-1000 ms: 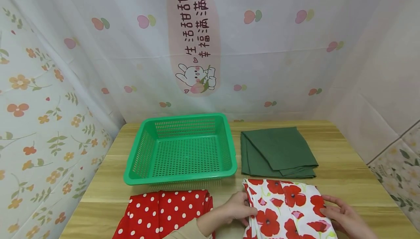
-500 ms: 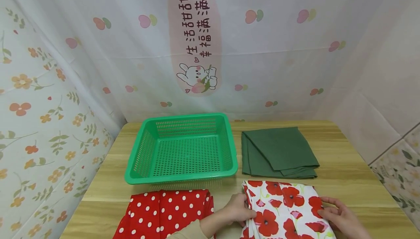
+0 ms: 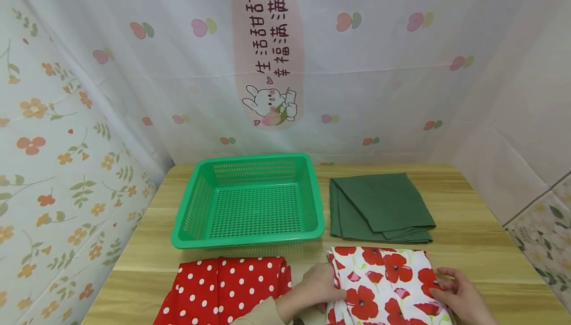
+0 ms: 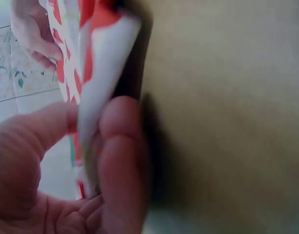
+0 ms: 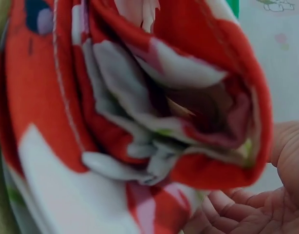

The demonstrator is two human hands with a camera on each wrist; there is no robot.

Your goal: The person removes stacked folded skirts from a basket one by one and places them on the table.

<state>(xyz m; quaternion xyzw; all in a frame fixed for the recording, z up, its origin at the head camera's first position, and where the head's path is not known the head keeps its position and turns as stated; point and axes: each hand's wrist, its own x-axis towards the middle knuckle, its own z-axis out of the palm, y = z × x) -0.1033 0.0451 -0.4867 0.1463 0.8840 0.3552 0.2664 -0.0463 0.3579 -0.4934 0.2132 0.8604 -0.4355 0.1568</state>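
Observation:
A folded white cloth [image 3: 370,285] printed with red poppies lies at the table's front right, its lower part beyond the head view. At its left edge my left hand [image 3: 318,285] pinches the layers, thumb above and fingers beneath, as the left wrist view shows with the cloth [image 4: 103,63] between them. My right hand [image 3: 461,295] grips the opposite edge, thumb on top. In the right wrist view, the cloth's looped, stitched layers [image 5: 217,170] hide part of the right hand [image 5: 290,165].
An empty green plastic basket [image 3: 254,241] stands at the back left of the wooden table [image 3: 473,231]. A folded dark green cloth [image 3: 383,201] lies behind the poppy cloth. At the front left is a red polka-dot cloth [image 3: 241,285], partly under the left forearm.
The poppy cloth has shifted slightly to the left and toward me, both hands moving with it. The basket and the other cloths stay in place.

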